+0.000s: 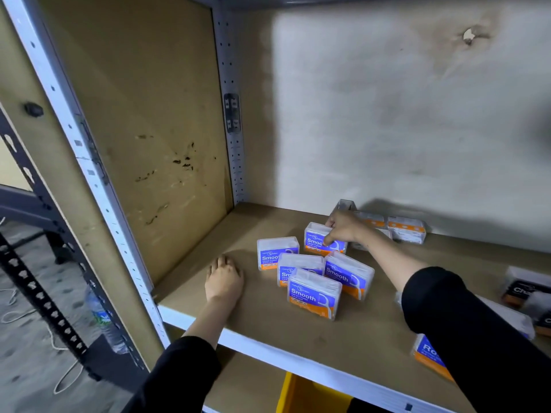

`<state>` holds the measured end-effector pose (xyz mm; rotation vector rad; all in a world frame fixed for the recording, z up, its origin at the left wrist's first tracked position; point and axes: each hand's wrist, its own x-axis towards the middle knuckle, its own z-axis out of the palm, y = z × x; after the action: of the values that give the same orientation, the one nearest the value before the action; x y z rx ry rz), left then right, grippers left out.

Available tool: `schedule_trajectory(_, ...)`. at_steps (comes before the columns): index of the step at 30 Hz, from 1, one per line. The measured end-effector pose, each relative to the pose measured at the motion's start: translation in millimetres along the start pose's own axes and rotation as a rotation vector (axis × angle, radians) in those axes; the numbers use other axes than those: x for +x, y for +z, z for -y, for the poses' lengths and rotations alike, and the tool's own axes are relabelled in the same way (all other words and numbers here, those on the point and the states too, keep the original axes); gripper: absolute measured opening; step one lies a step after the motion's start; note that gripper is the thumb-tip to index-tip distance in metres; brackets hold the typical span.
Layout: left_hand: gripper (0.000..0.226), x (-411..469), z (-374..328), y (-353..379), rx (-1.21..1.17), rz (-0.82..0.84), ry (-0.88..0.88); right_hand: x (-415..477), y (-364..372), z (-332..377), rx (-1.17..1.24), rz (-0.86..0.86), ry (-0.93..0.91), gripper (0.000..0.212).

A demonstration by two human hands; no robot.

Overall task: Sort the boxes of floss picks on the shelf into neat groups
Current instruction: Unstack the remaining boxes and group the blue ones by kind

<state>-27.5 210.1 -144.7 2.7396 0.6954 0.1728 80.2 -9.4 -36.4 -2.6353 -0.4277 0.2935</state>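
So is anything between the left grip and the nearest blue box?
Nothing visible. Only bare shelf lies between the left grip, resting flat, and the nearest blue box to its right. The right grip holds the far blue box, farther back.

Blue 'Ro' box (pixel 426 354) half behind rt sleeve (pixel 471 329); black box (pixel 520 289) partly off rt edge.
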Motion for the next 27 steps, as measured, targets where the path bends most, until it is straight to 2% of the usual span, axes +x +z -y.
schedule_trajectory(15, 0.052, 0, 4, 5, -0.017, 0.045, 0.024, 2, 20, -2, 0.000, 0.042, 0.043, 0.038)
schedule_trajectory(18, 0.053, 2, 5, 6, -0.002, 0.074, 0.022, 1, 22, -2, -0.042, 0.027, 0.043, 0.043)
schedule_trajectory(24, 0.053, 2, 5, 5, 0.028, 0.097, 0.021, 1, 22, 0, -0.112, 0.020, 0.024, 0.034)
schedule_trajectory(27, 0.052, 2, 4, 5, 0.029, 0.099, 0.022, 1, 17, 1, -0.137, 0.011, 0.008, 0.037)
